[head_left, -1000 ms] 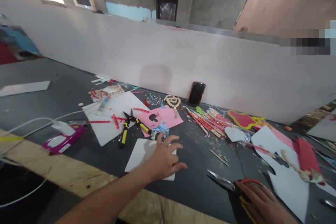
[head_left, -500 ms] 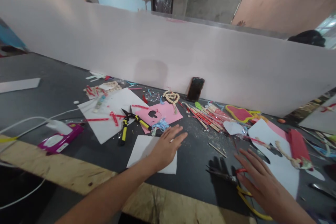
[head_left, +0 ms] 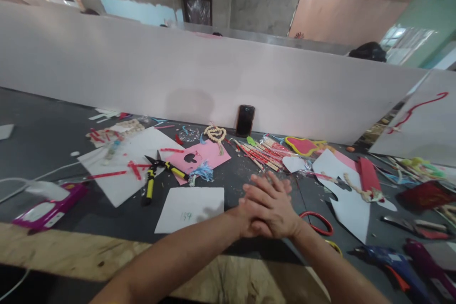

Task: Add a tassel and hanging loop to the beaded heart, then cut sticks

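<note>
Clasping left hand (head_left: 247, 217) and right hand (head_left: 281, 213) together over a dark grey tabletop (head_left: 46, 118), fingers (head_left: 261, 197) apparently interlaced, hard to read where overlapping. Beyond the left forearm (head_left: 178, 254), flat: a white rectangular paper sheet (head_left: 181, 204) with green writing. Just beside the right wrist (head_left: 295, 229): red-and-yellow-handled scissors (head_left: 325, 219), partly hidden by the forearm. Farther off: yellow-and-black-handled pliers (head_left: 152, 168), spread open; a pink paper sheet (head_left: 213, 152) with a dark hole. Farthest: a black smartphone (head_left: 245, 120) leaning against a white partition (head_left: 302, 95).

2 hands (head_left: 270, 206), 1 no'd card (head_left: 190, 209), 1 cell ph (head_left: 245, 120), 1 pr scissors (head_left: 327, 220), 1 yel-hdl pliers (head_left: 150, 186).
</note>
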The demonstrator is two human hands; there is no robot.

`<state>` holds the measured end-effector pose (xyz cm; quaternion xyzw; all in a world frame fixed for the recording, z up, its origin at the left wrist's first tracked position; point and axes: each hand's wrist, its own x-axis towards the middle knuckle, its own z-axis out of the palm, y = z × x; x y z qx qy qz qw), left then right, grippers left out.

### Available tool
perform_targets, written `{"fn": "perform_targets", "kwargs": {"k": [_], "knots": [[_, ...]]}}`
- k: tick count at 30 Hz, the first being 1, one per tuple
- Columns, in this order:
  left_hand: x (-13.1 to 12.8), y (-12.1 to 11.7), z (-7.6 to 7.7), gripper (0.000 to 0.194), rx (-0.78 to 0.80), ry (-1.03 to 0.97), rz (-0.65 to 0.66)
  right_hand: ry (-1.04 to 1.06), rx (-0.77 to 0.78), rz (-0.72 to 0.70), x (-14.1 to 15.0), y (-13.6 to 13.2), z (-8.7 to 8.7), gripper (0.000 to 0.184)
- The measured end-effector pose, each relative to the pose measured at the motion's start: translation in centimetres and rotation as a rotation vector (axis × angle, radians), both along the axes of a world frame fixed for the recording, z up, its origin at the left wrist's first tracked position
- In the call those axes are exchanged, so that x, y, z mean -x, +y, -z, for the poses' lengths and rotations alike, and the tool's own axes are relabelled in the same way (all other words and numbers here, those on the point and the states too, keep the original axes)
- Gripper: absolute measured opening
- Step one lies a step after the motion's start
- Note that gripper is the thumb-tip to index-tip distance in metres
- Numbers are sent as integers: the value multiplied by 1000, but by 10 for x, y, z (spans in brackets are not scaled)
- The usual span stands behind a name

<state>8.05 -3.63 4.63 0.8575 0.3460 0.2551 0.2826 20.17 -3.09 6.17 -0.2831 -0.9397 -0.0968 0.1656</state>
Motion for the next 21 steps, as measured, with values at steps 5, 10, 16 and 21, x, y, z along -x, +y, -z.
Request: {"fn": "perform_targets", "kwargs": {"k": [5,10,16,21], "knots": [[26,1,-19,62,560,-477,131,-29,-78,626,-71,38,-4,41],[48,2,-15,59,1069,-843,-49,-65,-14,760,-56,67,-6,37],[68,-13,1,43,1088,-962,-207,-188,123,744,-1,94,15,30],[87,-24,2,34,1108,-981,-291,-203,188,796,5,102,18,32]]}}
